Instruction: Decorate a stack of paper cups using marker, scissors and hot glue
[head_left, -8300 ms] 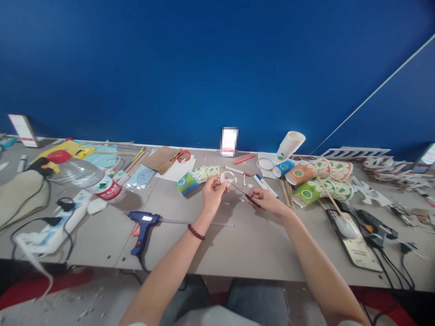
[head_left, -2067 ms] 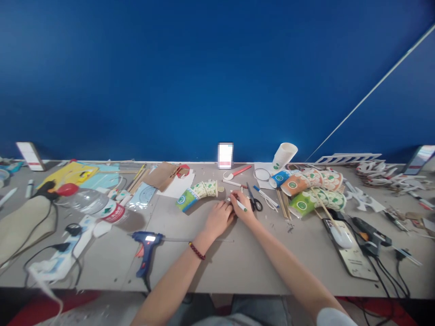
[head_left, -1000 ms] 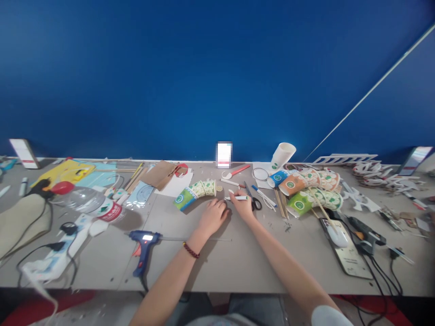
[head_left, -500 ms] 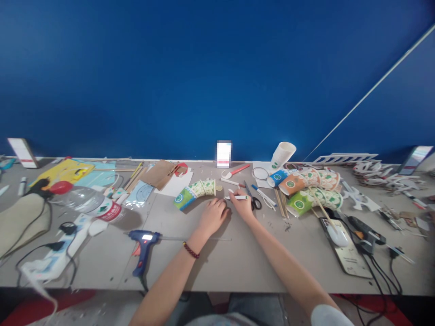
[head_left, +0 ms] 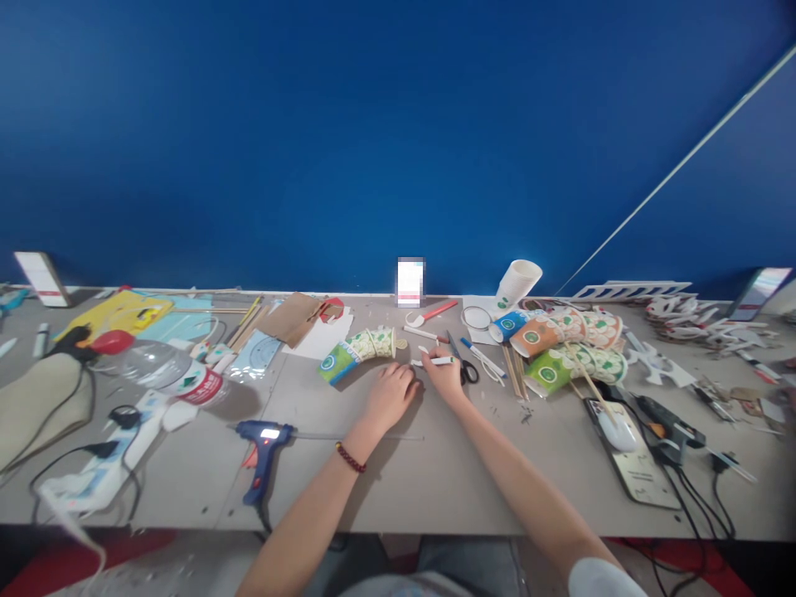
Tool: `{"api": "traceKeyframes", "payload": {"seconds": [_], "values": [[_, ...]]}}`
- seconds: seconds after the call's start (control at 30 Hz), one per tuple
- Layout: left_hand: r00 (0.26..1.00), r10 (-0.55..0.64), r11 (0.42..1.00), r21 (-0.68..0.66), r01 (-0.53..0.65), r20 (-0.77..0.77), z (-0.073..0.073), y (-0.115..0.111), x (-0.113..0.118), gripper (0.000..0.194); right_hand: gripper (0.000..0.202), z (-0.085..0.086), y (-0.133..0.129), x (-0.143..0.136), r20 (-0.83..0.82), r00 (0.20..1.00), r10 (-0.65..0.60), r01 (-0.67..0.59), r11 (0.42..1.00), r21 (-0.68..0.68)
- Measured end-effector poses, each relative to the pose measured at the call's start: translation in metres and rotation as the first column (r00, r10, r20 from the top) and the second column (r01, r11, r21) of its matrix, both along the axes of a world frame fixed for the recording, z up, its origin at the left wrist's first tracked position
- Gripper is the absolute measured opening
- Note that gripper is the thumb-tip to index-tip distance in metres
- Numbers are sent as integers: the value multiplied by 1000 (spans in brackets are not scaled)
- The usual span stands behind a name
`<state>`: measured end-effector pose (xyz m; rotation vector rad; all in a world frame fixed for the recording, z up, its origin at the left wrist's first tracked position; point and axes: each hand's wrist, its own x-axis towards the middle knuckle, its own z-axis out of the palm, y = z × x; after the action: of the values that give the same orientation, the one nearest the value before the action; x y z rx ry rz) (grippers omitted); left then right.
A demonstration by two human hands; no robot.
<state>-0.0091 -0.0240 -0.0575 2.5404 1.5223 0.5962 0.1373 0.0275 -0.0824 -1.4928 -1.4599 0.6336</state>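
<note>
My right hand (head_left: 443, 377) pinches a white marker (head_left: 443, 361) that lies nearly level, its narrow end pointing left. My left hand (head_left: 391, 391) rests palm down on the table just left of it, fingers a little bent and apart; whatever lies under the fingertips is hidden. Close above my left hand is a curved chain of nested paper cups (head_left: 357, 352), green and blue at one end. Black-handled scissors (head_left: 468, 371) lie right of my right hand, beside a bundled white cable (head_left: 488, 363). A red-and-white pen-like stick (head_left: 426, 334) lies above the marker.
A blue glue gun (head_left: 264, 452) lies front left, its glue stick reaching right. Further left are a bottle (head_left: 167, 373) and a power strip (head_left: 115, 456). More joined cups (head_left: 565, 332), a white cup stack (head_left: 519, 280) and a black glue gun (head_left: 672, 419) are right. A phone (head_left: 410, 282) stands by the wall.
</note>
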Motion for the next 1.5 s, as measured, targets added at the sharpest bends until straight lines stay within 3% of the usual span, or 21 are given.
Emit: {"api": "traceKeyframes", "payload": {"seconds": [0.93,1.2,1.5], "values": [[998,11,1000,13,-11,-66,2,-1,2,14,31,2,-3,2,1,997,-72,71,997,7],[999,11,999,44,-9,-50,-7,-1,5,16,37,2,-3,2,10,1000,-29,29,1000,8],[1000,5,1000,27,-5,-3,-10,0,7,17,33,1,-3,2,4,997,-72,72,997,8]]}}
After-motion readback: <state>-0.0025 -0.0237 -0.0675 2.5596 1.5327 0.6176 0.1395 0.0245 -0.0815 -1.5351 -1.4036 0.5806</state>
